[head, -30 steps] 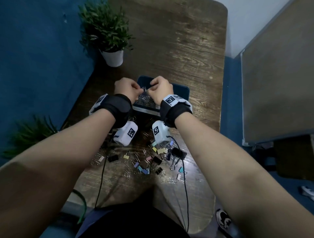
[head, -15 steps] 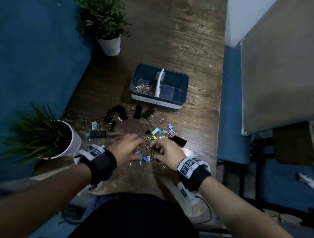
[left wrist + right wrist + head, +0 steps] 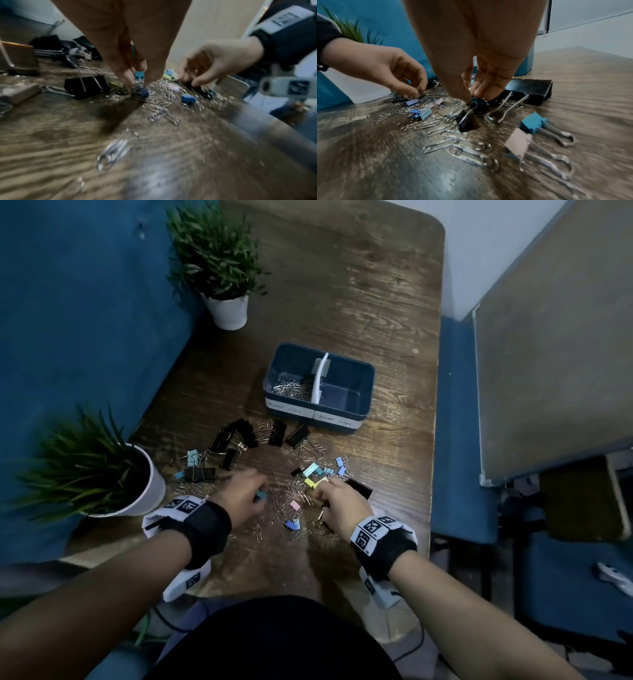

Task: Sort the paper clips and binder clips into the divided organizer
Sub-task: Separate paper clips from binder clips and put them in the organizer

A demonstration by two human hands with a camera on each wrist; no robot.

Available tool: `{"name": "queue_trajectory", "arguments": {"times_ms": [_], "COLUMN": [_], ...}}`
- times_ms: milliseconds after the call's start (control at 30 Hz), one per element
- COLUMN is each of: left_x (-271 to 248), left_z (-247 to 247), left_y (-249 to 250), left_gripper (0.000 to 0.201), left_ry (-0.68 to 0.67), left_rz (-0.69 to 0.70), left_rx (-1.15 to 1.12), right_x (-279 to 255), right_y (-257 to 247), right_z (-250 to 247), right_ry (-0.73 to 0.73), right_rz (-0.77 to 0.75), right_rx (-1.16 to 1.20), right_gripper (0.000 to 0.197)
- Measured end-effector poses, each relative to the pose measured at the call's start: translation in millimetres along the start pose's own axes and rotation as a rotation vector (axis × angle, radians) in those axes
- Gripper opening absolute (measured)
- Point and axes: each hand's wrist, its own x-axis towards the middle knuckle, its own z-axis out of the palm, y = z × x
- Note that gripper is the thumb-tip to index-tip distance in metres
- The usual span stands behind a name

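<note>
On the wooden table (image 3: pixel 359 302), short of the divided organizer (image 3: pixel 342 419), the left hand (image 3: pixel 241 496) pinched a teal binder clip (image 3: pixel 139 75) and the right hand (image 3: pixel 340 505) a small black binder clip (image 3: pixel 479 106) amid scattered paper clips (image 3: pixel 274 508); bare tabletop lay beyond the organizer.

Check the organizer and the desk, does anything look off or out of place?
The white divider in the organizer leans askew rather than standing straight. The right compartment, labelled binder clips, looks empty, while binder clips and paper clips lie mixed and scattered over the table. Nothing looks damaged.
</note>
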Motion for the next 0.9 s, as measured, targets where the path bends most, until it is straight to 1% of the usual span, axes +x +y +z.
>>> {"name": "queue_trajectory", "arguments": {"times_ms": [67,100,167,200,267,333,400,467,567,633,700,767,833,900], "left_x": [6.7,10.2,15.1,16.6,15.4,9.4,-0.5,-11.1,-23.0,-25.6,-24.5,-20.8,-16.1,-12.1], "left_z": [-8.8,-13.2,-20.0,-22.6,-25.0,-22.2,-15.8,-8.1,2.5,7.9,10.1,9.2,8.4,8.6], "left_y": [-4.0,-5.9,-9.3,-9.8,-7.5,-4.5,-3.8,-7.9,-14.1,-14.3,-10.8,-5.1,0.8,4.5], "left_gripper": [0.012,0.017,0.029,0.032,0.031,0.027,0.024,0.025,0.04,0.043,0.04,0.032,0.023,0.018], "left_ry": [0.107,0.141,0.152,0.15,0.146,0.131,0.103,0.077,0.01,-0.022,-0.02,-0.02,-0.033,-0.043], "left_rz": [-0.075,-0.098,-0.119,-0.112,-0.069,-0.008,0.032,0.059,0.086,0.083,0.059,0.027,0.015,0.012], "left_rx": [-0.037,-0.038,-0.012,0.017,0.081,0.122,0.129,0.122,0.128,0.112,0.086,0.075,0.094,0.103], "right_x": [-3.2,-3.9,-3.7,-2.8,0.7,4.8,7.6,8.0,2.7,-2.4,-6.1,-5.4,-0.6,6.3], "right_y": [0.7,0.1,-5.1,-8.7,-16.8,-23.2,-25.9,-25.6,-19.9,-15.1,-11.3,-9.8,-10.4,-13.4], "right_z": [0.0,0.5,2.7,4.1,7.7,12.3,17.4,20.2,19.4,18.3,17.6,15.7,12.1,7.2], "right_ry": [0.02,0.038,0.043,0.03,-0.007,-0.036,-0.05,-0.064,-0.09,-0.103,-0.118,-0.122,-0.099,-0.065], "right_rz": [-0.015,-0.045,-0.149,-0.212,-0.321,-0.369,-0.365,-0.336,-0.31,-0.311,-0.297,-0.267,-0.223,-0.178], "right_rx": [-0.003,-0.003,-0.01,-0.023,-0.061,-0.09,-0.084,-0.074,-0.061,-0.088,-0.099,-0.075,-0.012,0.017], "right_gripper": [0.025,0.027,0.033,0.036,0.04,0.039,0.035,0.034,0.035,0.031,0.025,0.021,0.021,0.023]}}
